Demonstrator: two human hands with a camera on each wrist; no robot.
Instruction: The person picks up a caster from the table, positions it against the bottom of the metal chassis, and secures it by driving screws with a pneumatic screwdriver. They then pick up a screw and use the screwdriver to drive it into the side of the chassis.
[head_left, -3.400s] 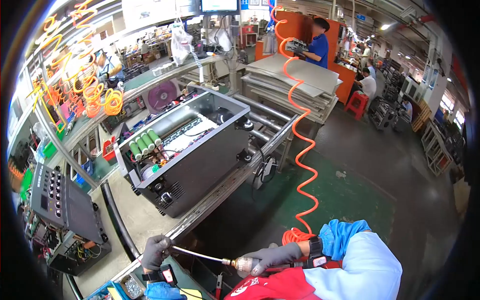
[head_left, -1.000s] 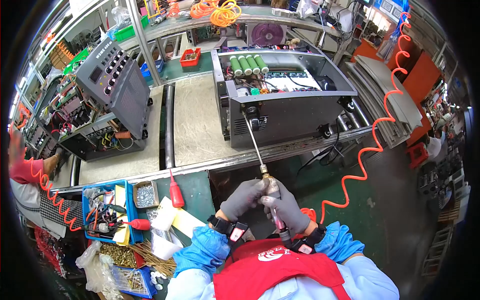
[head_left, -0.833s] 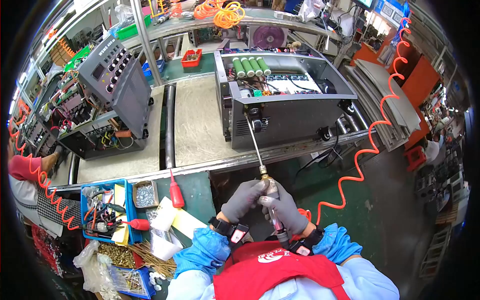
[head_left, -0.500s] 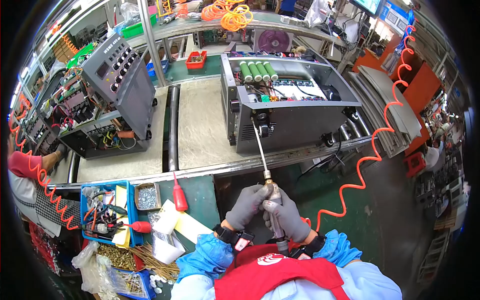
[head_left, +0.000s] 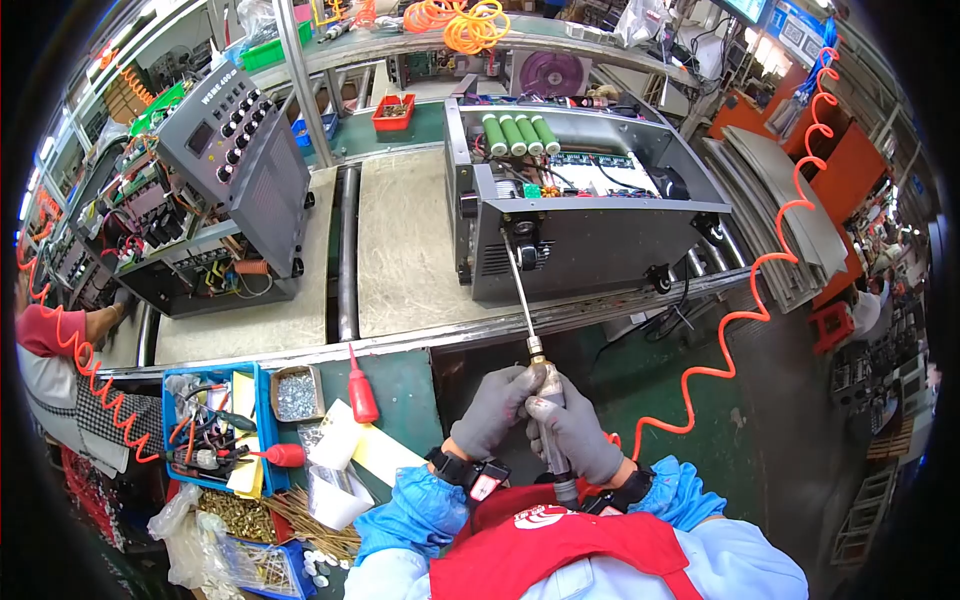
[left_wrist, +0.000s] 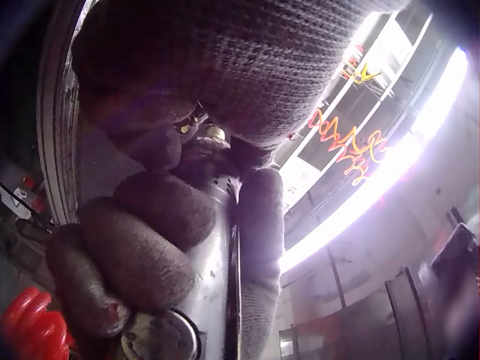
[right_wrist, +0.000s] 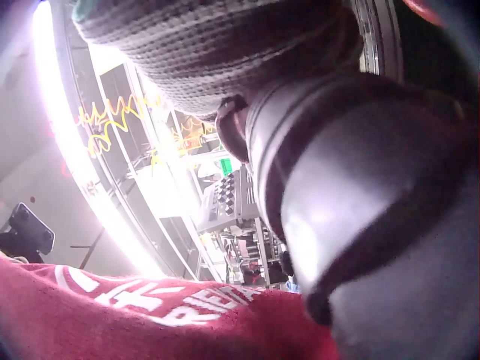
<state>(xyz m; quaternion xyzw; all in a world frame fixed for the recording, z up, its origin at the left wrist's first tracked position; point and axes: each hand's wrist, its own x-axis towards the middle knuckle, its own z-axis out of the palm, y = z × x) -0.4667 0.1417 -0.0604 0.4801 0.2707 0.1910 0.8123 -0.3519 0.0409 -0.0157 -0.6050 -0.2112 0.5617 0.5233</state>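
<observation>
My gloved right hand (head_left: 582, 438) grips the body of an air screwdriver (head_left: 548, 382), its fingers wrapped round the barrel in the left wrist view. My gloved left hand (head_left: 492, 408) holds the same tool near its front collar. From there the long bit (head_left: 519, 290) slants up and away to the lower-left part of a dark grey machine housing (head_left: 610, 250), its tip beside a black round fitting (head_left: 529, 256). The housing has an open top showing green cylinders (head_left: 520, 134) and circuit boards. Close up in the right wrist view is the tool's rear barrel (right_wrist: 337, 217).
Left of the housing stands a second machine with a knobbed panel (head_left: 215, 140). Nearer lie a blue tool bin (head_left: 268, 430), a box of screws (head_left: 296, 394) and a red bottle (head_left: 362, 395). An orange coiled hose (head_left: 755, 290) hangs at right. Another person's arm (head_left: 60, 335) reaches in at left.
My view has turned left toward the bench. My left hand has gone from the bit's end to the tool's front, and the bit now points up to the housing. The last half second shows little movement.
</observation>
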